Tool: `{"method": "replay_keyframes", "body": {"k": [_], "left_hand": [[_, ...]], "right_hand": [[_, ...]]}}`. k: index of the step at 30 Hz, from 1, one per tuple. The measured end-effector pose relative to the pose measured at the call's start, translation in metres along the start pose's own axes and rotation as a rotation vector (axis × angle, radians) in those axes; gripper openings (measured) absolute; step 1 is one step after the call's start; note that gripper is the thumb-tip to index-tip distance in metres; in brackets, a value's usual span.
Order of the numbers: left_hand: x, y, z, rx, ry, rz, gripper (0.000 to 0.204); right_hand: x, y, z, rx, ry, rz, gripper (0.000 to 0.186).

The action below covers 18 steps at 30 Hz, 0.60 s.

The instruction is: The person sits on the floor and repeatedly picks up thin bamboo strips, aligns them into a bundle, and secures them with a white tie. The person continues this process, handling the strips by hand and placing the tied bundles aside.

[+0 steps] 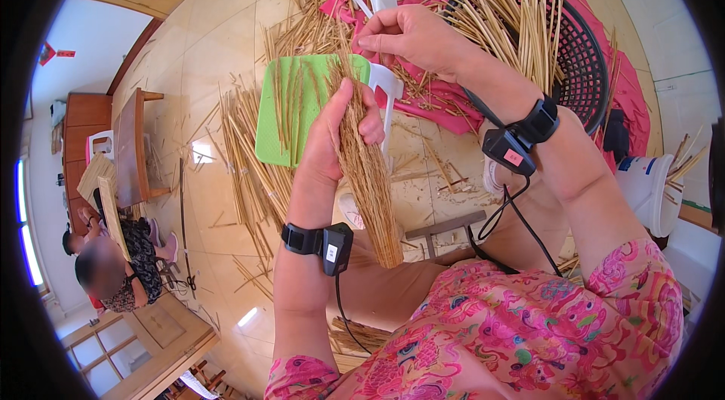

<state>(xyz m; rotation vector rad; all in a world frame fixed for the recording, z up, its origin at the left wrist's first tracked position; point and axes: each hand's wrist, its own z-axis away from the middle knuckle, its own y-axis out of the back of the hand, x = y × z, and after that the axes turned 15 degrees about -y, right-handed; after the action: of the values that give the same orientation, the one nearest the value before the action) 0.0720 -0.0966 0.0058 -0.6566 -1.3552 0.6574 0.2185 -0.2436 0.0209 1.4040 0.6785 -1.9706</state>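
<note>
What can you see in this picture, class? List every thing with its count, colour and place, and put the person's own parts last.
Straw bundle: one, tan, gripped in the left hand.
Loose straws: many, tan, scattered over the floor.
Stools: two, green tops on white legs, ahead of the hands.
Basket: one, black mesh, upper right, holding upright straws.
Cloth: one, pink, under the basket.
Bucket: one, white, right.
Another person: one, seated at lower left.
Wrist devices: two, black, one on each wrist.
Left hand: holds the bundle.
Right hand: pinches the bundle's top.
</note>
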Motion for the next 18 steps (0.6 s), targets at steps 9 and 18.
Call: {"method": "replay_keyframes", "body": {"k": [9,18], "left_hand": [[-0.0013,0.0027,-0.0001,0.050,0.011,-0.066,0.038],[-0.0015,0.0035,0.0005,0.071,0.017,-0.109,0.038]], "right_hand": [[-0.0061,-0.0078,0.0081,-0.042,-0.080,0.183,0.018],[0.0018,0.0019,0.0003,-0.003,0.129,0.361,0.018]]}}
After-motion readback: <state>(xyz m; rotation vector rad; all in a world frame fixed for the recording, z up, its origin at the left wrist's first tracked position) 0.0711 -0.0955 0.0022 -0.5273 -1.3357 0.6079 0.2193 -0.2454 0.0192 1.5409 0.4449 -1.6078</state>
